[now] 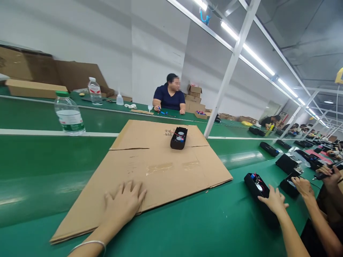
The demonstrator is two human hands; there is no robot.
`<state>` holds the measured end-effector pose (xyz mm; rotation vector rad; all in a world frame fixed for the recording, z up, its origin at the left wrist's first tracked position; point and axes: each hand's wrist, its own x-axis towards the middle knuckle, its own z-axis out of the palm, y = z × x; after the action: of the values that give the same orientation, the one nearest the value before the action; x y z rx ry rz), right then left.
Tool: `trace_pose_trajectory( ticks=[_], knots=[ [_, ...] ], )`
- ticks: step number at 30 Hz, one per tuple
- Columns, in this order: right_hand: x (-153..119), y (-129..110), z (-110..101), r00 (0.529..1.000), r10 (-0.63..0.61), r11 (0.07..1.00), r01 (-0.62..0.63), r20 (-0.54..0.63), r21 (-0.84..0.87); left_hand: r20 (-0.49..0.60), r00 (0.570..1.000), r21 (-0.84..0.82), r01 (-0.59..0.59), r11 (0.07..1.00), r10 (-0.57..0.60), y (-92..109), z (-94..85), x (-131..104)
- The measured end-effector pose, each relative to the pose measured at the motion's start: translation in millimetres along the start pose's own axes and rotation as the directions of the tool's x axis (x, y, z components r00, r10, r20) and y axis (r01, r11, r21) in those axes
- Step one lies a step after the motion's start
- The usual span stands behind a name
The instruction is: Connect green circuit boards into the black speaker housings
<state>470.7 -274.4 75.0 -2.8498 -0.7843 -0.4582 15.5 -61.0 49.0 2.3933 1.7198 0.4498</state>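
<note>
My left hand (123, 203) lies flat on a folded cardboard sheet (171, 182), its fingers spread. At the right, my right hand (273, 201) has its fingers apart at the side of a black speaker housing (257, 192), which lies open-side up with wires and a round speaker inside. I cannot tell how firmly it touches the housing. Another open black speaker housing (179, 138), with two round speakers, a red wire and a blue part, stands on the far part of the cardboard.
A co-worker's hand (304, 185) at the right is over another black housing (289, 186). More housings (269, 149) line the green bench (209, 221). A water bottle (69, 116) stands at the left, a white post (227, 75) beyond the cardboard. A person (170, 94) sits opposite.
</note>
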Motion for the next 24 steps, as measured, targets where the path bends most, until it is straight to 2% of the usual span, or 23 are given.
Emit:
trace_pose_trajectory(
  ticks=[2, 3, 4, 7, 9, 11, 13, 15, 18, 21, 24],
  knots=[
    [0, -34, -6, 0.986, -0.090, 0.991, 0.103, -0.138, 0.087, -0.002, 1.000, 0.090, -0.004, 0.996, 0.004, -1, 2.1, -1],
    [-2, -59, -9, 0.957, -0.187, 0.962, 0.224, -0.224, 0.154, -0.005, 1.000, 0.138, 0.000, 0.990, 0.001, -1, 3.7, -1],
    [-5, -88, -11, 0.905, -0.319, 0.899, 0.383, -0.280, 0.214, -0.010, 1.000, 0.180, 0.009, 0.984, -0.007, -2, 5.5, -2],
    [-19, -190, -13, 0.767, -0.600, 0.730, 0.641, -0.228, 0.235, -0.028, 0.999, 0.225, 0.039, 0.974, -0.034, -3, 11.5, -1],
    [-31, -262, -10, 0.633, -0.759, 0.590, 0.768, -0.155, 0.248, -0.048, 0.998, 0.221, 0.040, 0.974, -0.030, -5, 15.3, -1],
    [-41, -326, -6, 0.507, -0.858, 0.472, 0.842, -0.086, 0.260, -0.063, 0.998, 0.213, 0.036, 0.976, -0.023, -7, 18.8, -1],
    [-45, -377, -2, 0.452, -0.892, 0.431, 0.863, -0.023, 0.265, -0.070, 0.997, 0.213, 0.035, 0.976, -0.021, -9, 21.9, -1],
    [-43, -414, 2, 0.458, -0.888, 0.452, 0.853, 0.039, 0.261, -0.075, 0.997, 0.219, 0.032, 0.975, -0.016, -11, 24.9, -1],
    [-35, -442, 9, 0.518, -0.845, 0.535, 0.809, 0.137, 0.244, -0.082, 0.997, 0.228, 0.030, 0.973, -0.012, -15, 27.7, -1],
    [-34, -447, 16, 0.569, -0.799, 0.601, 0.768, 0.193, 0.223, -0.044, 0.998, 0.201, -0.029, 0.979, 0.039, -20, 25.9, -1],
    [-47, -433, 19, 0.601, -0.779, 0.627, 0.751, 0.182, 0.205, 0.056, 0.969, 0.110, -0.247, 0.963, 0.242, -24, 21.0, -2]
  ],
)
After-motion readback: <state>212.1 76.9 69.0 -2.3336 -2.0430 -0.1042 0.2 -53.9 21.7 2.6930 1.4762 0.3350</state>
